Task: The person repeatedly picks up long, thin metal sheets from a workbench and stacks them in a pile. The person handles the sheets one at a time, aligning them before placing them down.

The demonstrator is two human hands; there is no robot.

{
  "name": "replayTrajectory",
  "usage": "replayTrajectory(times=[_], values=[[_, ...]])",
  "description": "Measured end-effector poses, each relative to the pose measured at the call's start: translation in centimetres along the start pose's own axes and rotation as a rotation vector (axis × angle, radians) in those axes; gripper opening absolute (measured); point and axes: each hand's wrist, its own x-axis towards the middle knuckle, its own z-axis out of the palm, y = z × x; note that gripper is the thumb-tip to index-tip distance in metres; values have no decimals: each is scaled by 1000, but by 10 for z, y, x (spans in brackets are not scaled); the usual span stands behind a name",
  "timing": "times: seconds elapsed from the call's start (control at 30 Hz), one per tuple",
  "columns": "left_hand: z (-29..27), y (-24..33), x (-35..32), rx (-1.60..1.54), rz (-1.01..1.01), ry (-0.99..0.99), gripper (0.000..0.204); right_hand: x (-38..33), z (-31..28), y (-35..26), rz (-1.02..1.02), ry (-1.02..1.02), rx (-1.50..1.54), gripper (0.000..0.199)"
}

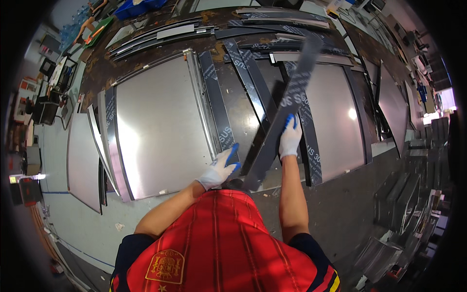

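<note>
My right hand [290, 137], in a white glove with blue fingertips, grips the right edge of a long metal strip [284, 109] covered in dark printed film. The strip is held aslant, its far end up and to the right, its near end close to my waist. My left hand [218, 171], gloved alike, has its fingers apart and holds nothing. It is beside the near end of another film-covered strip [217, 104] lying on the table. Whether its fingertips touch that strip I cannot tell.
Large bare metal panels lie left [163, 121] and right [333, 117] on the dark table [209, 41]. Several long strips [170, 33] are stacked toward the back. A blue bin [138, 8] and a green tray [98, 31] are at the far left; another person's arm [85, 29] shows there.
</note>
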Motion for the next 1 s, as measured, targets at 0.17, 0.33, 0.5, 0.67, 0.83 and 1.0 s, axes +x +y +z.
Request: replayTrajectory(times=[0.17, 0.33, 0.5, 0.67, 0.83, 1.0], values=[[-16, -61, -30, 572, -189, 123, 102, 2, 33, 32, 56, -361, -543, 54], [-23, -88, -68, 793, -277, 61, 105, -34, 77, 98, 106, -468, -693, 56], [-20, -90, -69, 769, -281, 83, 105, -41, 69, 106, -236, -271, -908, 48], [-21, -90, -66, 814, -329, 29, 106, -21, 6, 85, -216, -58, -1286, 89], [-22, -90, -62, 824, -354, 2, 106, 1, -43, 89, 112, -217, -1221, 99], [-23, -88, -65, 777, -345, 14, 106, -1, -67, 99, 66, -304, -683, 69]])
